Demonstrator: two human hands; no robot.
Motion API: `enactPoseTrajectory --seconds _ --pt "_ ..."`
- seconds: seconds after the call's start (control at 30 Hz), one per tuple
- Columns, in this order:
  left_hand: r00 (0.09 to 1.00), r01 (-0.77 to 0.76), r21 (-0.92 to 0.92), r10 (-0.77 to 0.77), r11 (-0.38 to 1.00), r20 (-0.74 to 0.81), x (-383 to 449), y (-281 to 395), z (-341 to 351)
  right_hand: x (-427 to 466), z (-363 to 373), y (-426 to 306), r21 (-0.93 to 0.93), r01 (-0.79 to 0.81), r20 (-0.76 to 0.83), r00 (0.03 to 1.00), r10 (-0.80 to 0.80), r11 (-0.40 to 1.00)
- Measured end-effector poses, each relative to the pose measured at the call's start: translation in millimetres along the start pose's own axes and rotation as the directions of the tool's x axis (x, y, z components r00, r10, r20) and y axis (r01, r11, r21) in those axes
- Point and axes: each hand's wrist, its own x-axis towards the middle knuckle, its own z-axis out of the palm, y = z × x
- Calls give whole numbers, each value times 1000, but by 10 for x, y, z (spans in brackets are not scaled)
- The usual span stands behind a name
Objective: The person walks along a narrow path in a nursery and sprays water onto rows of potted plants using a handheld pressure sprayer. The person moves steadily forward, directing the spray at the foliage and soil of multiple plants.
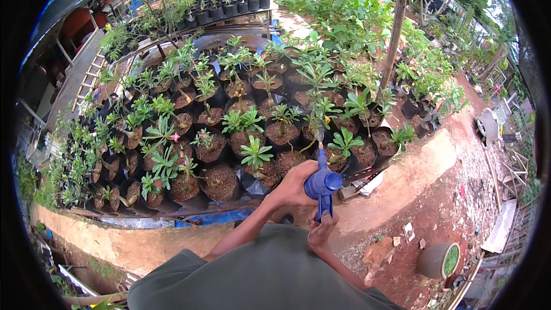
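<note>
My left hand (pixel 298 184) is wrapped around a blue plastic hand sprayer (pixel 328 181) from its left side. Behind the sprayer, my right hand (pixel 323 227) has its fingers around the handle. The brass-coloured nozzle points away from me, over the front right of the plants, and a faint mist shows just ahead of it. Beneath the nozzle, a leafy desert rose (pixel 345 142) leans from its soil-filled black grow bag. Left of my hands, another desert rose (pixel 256 153) grows upright in a black bag. The sprayer's lower body is hidden.
Many bagged plants crowd a low bed with a blue sheet (pixel 215 218) along its front edge. A wooden pole (pixel 394 30) rises at the back right. To the right, a round pot (pixel 438 261) sits on reddish ground. A bamboo ladder (pixel 89 78) lies at far left.
</note>
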Motion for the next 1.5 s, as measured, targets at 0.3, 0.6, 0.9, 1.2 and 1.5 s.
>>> enactPoseTrajectory --seconds 0.3,0.6,0.9,1.2,1.5 --pt "1000 -18 -62 16 998 -25 319 -143 464 243 -353 -129 6 -88 -99 991 88 996" --pt "963 -8 -121 40 993 267 662 -238 738 171 -650 -55 255 -14 -6 1000 16 967" --pt "932 190 -232 -102 954 347 494 -319 857 139 -645 -83 157 -105 -100 988 121 982" --pt "942 327 -250 -295 911 158 -162 -528 530 309 -570 15 -1 -397 212 897 388 918" --pt "940 301 -83 -310 950 -143 -1048 -578 289 454 -491 13 -548 -292 610 502 613 784"
